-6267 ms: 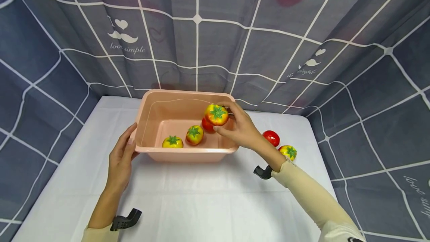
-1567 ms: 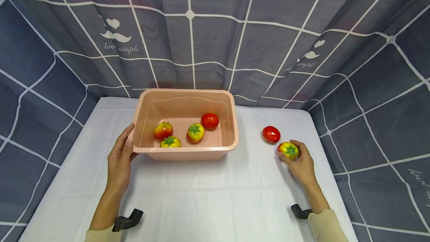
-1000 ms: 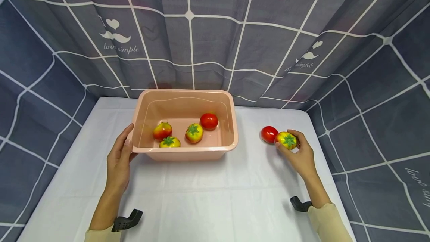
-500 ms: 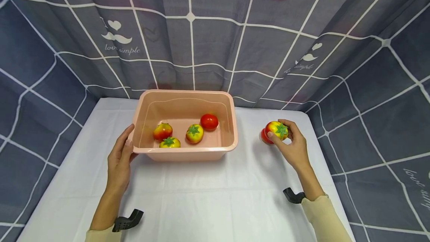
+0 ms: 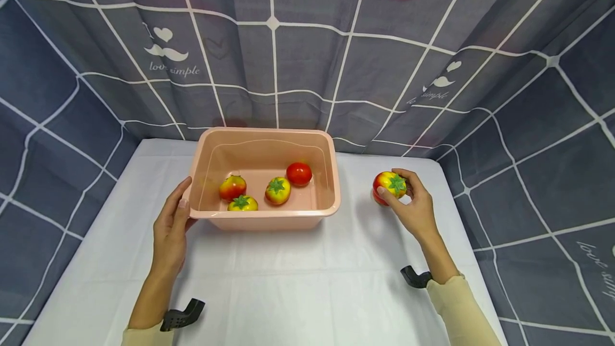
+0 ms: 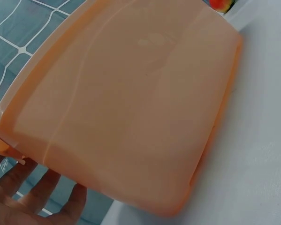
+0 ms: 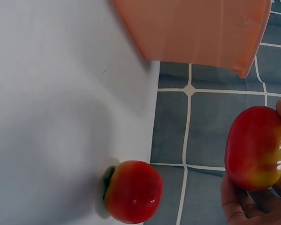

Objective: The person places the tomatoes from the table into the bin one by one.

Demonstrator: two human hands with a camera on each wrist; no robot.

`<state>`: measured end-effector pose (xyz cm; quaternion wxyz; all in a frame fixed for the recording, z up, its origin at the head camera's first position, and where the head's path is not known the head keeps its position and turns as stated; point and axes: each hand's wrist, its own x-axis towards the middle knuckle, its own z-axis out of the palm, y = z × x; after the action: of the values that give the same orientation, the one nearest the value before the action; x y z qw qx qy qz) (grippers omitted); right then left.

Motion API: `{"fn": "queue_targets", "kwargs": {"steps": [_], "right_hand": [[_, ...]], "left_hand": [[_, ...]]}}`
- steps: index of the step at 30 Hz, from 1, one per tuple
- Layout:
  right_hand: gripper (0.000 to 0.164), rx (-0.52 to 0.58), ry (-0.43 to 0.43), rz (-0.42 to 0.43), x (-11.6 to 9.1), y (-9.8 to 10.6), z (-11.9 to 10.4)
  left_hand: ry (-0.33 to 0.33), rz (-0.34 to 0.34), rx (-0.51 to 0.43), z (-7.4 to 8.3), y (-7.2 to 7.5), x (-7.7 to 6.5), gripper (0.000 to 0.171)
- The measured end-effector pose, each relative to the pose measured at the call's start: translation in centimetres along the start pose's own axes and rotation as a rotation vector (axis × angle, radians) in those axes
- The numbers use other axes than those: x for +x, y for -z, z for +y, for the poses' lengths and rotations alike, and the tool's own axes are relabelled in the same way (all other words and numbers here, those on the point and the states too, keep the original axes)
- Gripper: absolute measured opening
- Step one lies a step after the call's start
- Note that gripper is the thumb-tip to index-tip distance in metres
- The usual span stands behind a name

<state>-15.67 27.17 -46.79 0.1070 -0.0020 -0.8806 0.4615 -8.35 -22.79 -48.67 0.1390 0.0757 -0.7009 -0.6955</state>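
The tub [image 5: 267,220], a pink plastic one, sits on the white tablecloth [image 5: 288,282] toward the back, and the left hand [image 5: 170,231] rests flat against its near left corner with the fingers straight, steadying it rather than gripping; the left wrist view shows those fingers [image 6: 34,197] under the rim. Inside the tub lie four tomatoes: a red-and-yellow tomato [image 5: 233,187] at the left, a yellow tomato [image 5: 242,204] just in front of it, a striped tomato [image 5: 277,190] in the middle and a plain red tomato [image 5: 299,173] toward the back right. To the right of the tub, well apart from it, the right hand [image 5: 413,210] pinches a lifted tomato [image 5: 391,183] between thumb and fingertips, held above the cloth with its green top facing the camera. Under and just behind it, the last tomato [image 7: 132,191], a red one, lies on the cloth near the table's edge. The step in hand looks to be carrying a picked-up tomato over to the tub. The next move calls for swinging it leftward over the right wall, lowering it into the free space inside, and letting go gently so it does not bounce or knock the others.
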Motion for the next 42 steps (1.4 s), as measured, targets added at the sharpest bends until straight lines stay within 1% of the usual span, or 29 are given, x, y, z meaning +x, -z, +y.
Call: {"fn": "queue_targets", "kwargs": {"steps": [5, 10, 16, 21, 25, 32, 35, 38, 42], "right_hand": [[0.057, 0.007, 0.019, 0.001, 0.2, 0.0, -0.1], [0.056, 0.015, 0.048, -0.004, 0.7, -0.3, -0.7], [0.059, -0.008, 0.098, -0.03, 1.6, -0.8, -2.3], [0.058, 0.012, 0.133, -0.065, 2.4, -1.4, -3.8], [0.057, 0.038, 0.153, -0.089, 2.7, -1.9, -4.9], [0.059, 0.064, 0.252, -0.125, 3.2, -3.2, -6.9], [0.06, 0.082, 0.286, -0.149, 3.6, -4.0, -8.0], [0.06, 0.088, 0.321, -0.181, 4.0, -4.9, -9.2], [0.06, 0.067, 0.356, -0.238, 4.6, -6.3, -10.7]], "left_hand": [[-0.001, 0.002, 0.017, 0.1, 0.0, 0.1, 0.047], [0.003, 0.0, 0.027, 0.2, 0.1, 0.1, 0.048], [0.003, -0.007, 0.036, 0.1, 0.2, 0.0, 0.048], [-0.004, -0.011, 0.055, 0.0, 0.2, 0.0, 0.048], [-0.005, -0.012, 0.049, -0.1, 0.1, 0.0, 0.048], [0.004, -0.001, 0.085, 0.0, 0.0, 0.0, 0.047], [0.004, 0.004, 0.084, 0.0, 0.1, 0.0, 0.047], [0.002, 0.003, 0.077, -0.1, 0.1, 0.0, 0.047], [0.001, 0.002, 0.073, -0.3, 0.2, 0.0, 0.047]]}}
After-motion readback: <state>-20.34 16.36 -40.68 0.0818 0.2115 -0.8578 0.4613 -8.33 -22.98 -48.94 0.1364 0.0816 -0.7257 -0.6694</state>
